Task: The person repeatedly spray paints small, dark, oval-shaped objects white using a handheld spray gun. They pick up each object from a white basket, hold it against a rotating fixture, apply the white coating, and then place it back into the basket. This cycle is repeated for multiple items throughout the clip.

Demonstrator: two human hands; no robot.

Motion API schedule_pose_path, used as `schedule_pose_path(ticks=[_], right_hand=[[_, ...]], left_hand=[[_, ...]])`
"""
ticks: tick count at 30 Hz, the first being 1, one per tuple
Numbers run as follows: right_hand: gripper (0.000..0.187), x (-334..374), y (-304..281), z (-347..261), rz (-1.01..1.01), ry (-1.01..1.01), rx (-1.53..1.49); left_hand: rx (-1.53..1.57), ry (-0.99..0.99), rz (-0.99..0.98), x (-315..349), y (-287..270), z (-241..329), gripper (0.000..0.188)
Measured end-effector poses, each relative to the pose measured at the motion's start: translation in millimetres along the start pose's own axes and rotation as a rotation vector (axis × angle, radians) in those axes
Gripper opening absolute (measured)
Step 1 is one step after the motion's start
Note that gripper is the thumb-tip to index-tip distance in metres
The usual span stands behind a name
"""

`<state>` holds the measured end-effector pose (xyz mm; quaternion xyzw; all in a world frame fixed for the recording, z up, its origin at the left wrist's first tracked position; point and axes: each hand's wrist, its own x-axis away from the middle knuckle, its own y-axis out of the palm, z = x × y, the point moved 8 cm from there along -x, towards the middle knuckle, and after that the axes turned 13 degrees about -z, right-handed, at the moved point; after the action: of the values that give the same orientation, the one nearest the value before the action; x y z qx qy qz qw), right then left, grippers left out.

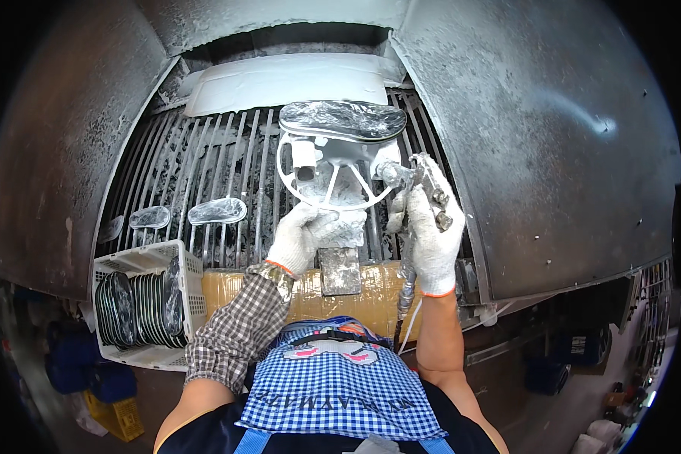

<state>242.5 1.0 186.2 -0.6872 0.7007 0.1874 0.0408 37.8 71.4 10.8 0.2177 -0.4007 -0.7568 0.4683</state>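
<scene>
My left hand (295, 236), in a white knit glove, is closed at the near rim of a white, coated spoked wheel (333, 175); its fingertips are partly hidden. Above the wheel sits a sole-shaped dark glossy piece (343, 121) with a pale edge and a wrinkled, film-like surface. A spray gun (429, 198), crusted with white, is gripped in my gloved right hand (436, 234). Its nozzle (393, 174) points left, close to the wheel's right side. A hose (405, 281) hangs down from the gun.
Metal bars (234, 163) form the booth's bed. Smaller film-covered soles (217, 211) lie on them at left. A white plastic crate (194, 284) holds several upright sole-shaped pieces. A metal block (340, 272) stands before the wheel. Tall panels (552, 151) flank the sides; a white sheet (287, 82) lies behind.
</scene>
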Motion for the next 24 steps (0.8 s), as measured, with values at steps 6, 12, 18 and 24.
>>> schedule_pose_path(ticks=[6,12,18,24], right_hand=[[0.052,5,-9,-3,0.061,0.021,-0.055],[0.051,8,-19,-10,0.081,0.008,0.003],[0.051,12,-31,-16,0.103,-0.012,-0.002],[0.051,13,-42,-23,0.15,-0.003,0.02]], left_hand=[[0.001,0.023,0.035,1,-5,8,0.038],[0.005,0.05,0.031,-1,-23,14,0.036],[-0.033,0.061,0.086,0,-32,26,0.034],[-0.068,0.091,0.117,-4,-56,39,0.037]])
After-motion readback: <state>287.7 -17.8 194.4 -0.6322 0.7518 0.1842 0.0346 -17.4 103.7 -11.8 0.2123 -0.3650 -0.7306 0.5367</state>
